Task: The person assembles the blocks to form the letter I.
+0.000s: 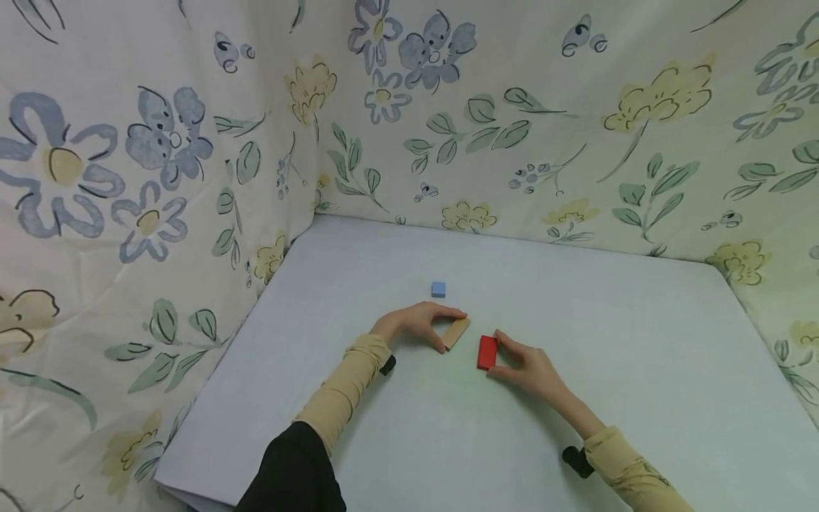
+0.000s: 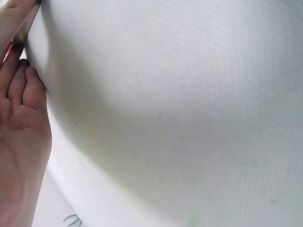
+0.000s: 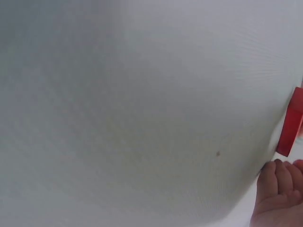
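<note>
Between the thumb and fingers of the left hand (image 1: 419,323) is a tan, wood-coloured rectangular block (image 1: 457,333), pinched at its two ends and lying slanted on the white surface. Just to its right, the right hand (image 1: 530,366) holds a red rectangular block (image 1: 487,353), fingertips at the far end and thumb at the near end. A narrow gap separates the two blocks. In the right wrist view the red block (image 3: 289,127) shows at the right edge, above the curled fingers (image 3: 283,182). The left wrist view shows the left hand (image 2: 21,109) mostly cut off at the edge.
A small blue cube (image 1: 438,289) sits beyond the tan block, farther from the person. The white tabletop (image 1: 614,327) is bordered at the back and sides by hanging floral cloth (image 1: 486,163). Dark wrist cameras (image 1: 576,462) hang below both sleeves.
</note>
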Demonstrator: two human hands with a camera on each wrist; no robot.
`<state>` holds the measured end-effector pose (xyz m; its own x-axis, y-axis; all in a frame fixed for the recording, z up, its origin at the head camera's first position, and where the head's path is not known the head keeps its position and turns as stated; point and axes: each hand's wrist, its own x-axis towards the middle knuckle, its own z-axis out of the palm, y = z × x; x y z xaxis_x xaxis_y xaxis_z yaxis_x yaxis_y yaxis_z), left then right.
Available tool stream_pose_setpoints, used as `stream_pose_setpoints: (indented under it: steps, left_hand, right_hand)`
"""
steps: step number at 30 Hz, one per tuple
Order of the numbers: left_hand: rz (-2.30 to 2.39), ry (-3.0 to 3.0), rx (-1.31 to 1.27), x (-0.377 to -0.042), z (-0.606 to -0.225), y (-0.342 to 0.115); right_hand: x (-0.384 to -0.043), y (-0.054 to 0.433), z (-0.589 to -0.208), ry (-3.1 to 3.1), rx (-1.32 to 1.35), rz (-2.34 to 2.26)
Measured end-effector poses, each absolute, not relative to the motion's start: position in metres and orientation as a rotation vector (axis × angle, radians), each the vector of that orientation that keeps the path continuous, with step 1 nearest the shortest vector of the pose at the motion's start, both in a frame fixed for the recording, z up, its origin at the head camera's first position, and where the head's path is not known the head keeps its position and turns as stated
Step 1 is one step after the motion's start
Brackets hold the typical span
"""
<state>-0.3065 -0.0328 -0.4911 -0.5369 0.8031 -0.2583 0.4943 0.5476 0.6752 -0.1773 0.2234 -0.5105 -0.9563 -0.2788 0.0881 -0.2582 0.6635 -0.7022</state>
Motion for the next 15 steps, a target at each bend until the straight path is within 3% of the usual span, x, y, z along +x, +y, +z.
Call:
stream_pose_setpoints:
  steps: [15]
  left_hand:
    - [0.732,2.238,1.017,-0.3044,-0.4895,-0.0329]
  right_hand:
    - [-0.1702,0.2202,-0.5075,2.639,-0.200,-1.531]
